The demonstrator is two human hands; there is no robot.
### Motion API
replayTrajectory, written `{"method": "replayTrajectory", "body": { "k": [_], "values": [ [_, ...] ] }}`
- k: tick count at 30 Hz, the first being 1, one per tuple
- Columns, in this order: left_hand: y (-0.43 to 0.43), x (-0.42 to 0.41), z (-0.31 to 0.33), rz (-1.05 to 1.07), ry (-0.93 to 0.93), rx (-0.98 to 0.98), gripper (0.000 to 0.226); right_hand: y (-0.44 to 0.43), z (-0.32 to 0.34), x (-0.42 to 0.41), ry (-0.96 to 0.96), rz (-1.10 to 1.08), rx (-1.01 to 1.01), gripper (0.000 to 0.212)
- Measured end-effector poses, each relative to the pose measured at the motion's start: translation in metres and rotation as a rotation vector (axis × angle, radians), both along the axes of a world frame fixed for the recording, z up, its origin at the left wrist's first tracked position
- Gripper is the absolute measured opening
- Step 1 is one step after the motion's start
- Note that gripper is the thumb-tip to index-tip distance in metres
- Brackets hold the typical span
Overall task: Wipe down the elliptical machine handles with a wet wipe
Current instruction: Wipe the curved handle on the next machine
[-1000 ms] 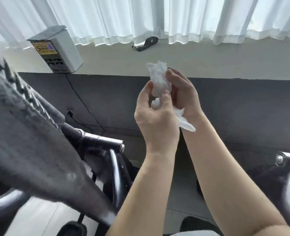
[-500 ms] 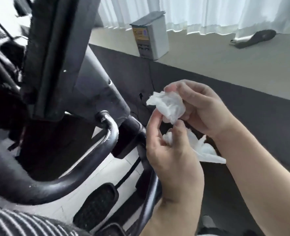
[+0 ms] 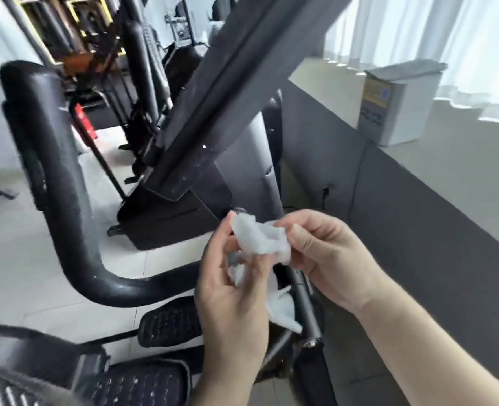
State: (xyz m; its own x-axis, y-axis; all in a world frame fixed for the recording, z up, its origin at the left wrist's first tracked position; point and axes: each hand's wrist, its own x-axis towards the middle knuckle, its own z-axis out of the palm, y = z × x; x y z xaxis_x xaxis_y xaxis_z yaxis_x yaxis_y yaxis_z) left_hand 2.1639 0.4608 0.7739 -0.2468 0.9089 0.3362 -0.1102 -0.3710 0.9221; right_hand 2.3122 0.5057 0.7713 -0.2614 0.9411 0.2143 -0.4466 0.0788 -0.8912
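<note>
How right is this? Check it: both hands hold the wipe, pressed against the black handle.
Not pressed. In the head view the left hand and right hand hold the wipe apart from the black handle.

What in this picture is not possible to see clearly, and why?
Head view only:
The wipe: middle part hidden behind the left hand.
The box label: blurred, unreadable.
The handle: right end hidden behind the left hand.
The near pedal: cut off by the bottom edge.
</note>
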Motion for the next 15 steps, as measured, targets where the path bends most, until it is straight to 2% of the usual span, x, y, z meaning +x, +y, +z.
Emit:
{"method": "replayTrajectory", "body": {
  "k": [3, 7, 8, 10, 12, 15],
  "values": [
    [0.0, -0.005, -0.002, 0.031, 0.047, 0.022, 0.058, 0.004, 0.002, -0.007, 0.003, 0.044, -0.028, 0.035],
    [0.008, -0.007, -0.004, 0.096, 0.213, 0.006, 0.014, 0.018, 0.0, -0.007, -0.023, 0.003, -0.075, 0.017],
    [0.011, -0.005, -0.002, 0.119, 0.218, -0.002, 0.009, 0.022, 0.001, -0.007, -0.052, -0.015, -0.07, 0.015],
    [0.013, 0.0, 0.004, 0.132, 0.187, -0.041, 0.012, 0.029, 0.001, -0.004, -0.139, -0.037, -0.047, 0.019],
    [0.015, 0.004, 0.006, 0.188, 0.194, -0.069, 0.017, 0.036, -0.001, 0.0, -0.206, -0.033, 0.0, 0.013],
    [0.019, 0.013, 0.002, 0.35, 0.28, -0.104, 0.006, 0.046, -0.003, 0.007, -0.276, -0.017, 0.097, 0.011]
  ]
}}
